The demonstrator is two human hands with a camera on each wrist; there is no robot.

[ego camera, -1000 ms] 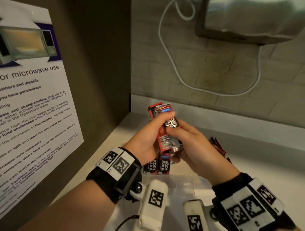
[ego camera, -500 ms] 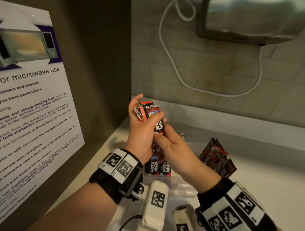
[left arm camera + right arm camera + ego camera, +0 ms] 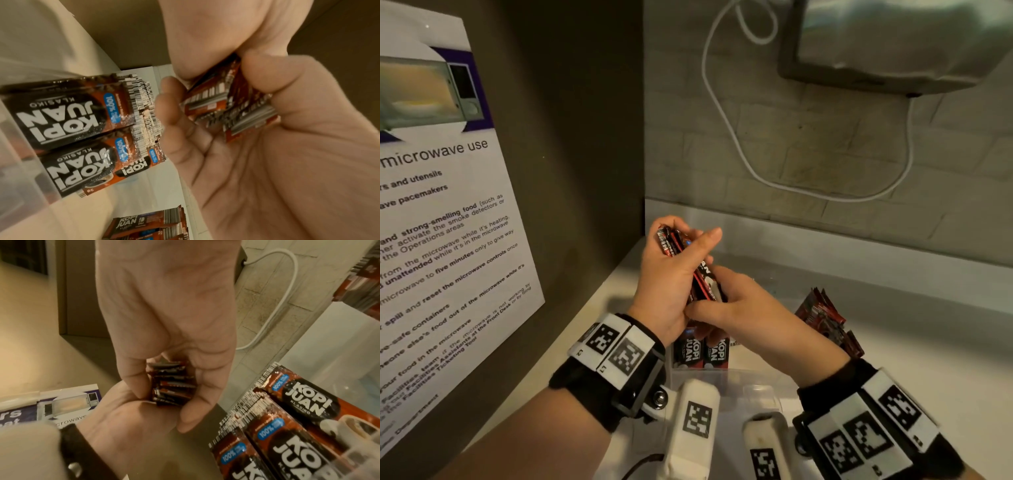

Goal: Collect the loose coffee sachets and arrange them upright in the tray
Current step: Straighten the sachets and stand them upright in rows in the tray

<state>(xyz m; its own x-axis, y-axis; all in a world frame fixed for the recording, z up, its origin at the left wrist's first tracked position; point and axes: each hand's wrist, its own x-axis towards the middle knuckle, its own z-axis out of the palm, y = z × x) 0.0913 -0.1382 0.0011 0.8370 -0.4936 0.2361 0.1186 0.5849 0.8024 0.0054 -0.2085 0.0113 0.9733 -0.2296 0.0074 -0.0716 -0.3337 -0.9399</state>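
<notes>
A bundle of red and black coffee sachets point(image 3: 700, 274) is held upright above the clear plastic tray point(image 3: 763, 380). My left hand point(image 3: 671, 274) grips the bundle's upper part, thumb across its front. My right hand point(image 3: 736, 301) curls its fingers round the bundle's lower end point(image 3: 172, 384). The same bundle point(image 3: 228, 104) shows edge-on in the left wrist view. Rows of sachets point(image 3: 702, 349) stand upright in the tray under both hands, labels reading KOPI JUAN point(image 3: 61, 116) point(image 3: 304, 404). A loose pile of sachets point(image 3: 825, 318) lies on the counter to the right.
A side panel with a microwave notice point(image 3: 448, 219) closes the left. A tiled wall with a white cable point(image 3: 722, 116) stands behind, and an appliance point(image 3: 893, 44) hangs above right. The white counter point(image 3: 928, 349) runs to the right.
The bundle has turned edge-on in my left hand and my right hand has slid down to its lower end. The loose pile at the right has come into view.
</notes>
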